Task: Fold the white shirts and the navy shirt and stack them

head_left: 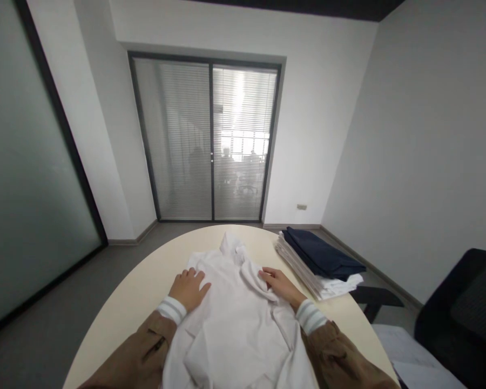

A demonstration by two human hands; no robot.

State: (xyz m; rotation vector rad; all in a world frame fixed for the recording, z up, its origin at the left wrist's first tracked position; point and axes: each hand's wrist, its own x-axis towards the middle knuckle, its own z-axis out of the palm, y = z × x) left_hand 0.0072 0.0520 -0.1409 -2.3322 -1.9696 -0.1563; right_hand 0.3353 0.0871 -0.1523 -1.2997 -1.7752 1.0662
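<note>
A white shirt [237,329] lies spread and wrinkled over the round table, its collar end pointing away from me. My left hand [188,289] rests palm down on the shirt's left shoulder area, fingers apart. On the opposite side, my right hand [277,283] has its fingers closed on a fold of the shirt's right edge; part of the fingers is hidden by the cloth. The near part of the shirt runs out of view at the bottom.
At the right of the cream table [133,302] sits a stack of folded white garments [299,265] with a dark navy folded garment [324,254] on top. A black chair [461,313] stands beyond the right table edge. Glass doors with blinds [174,140] are ahead.
</note>
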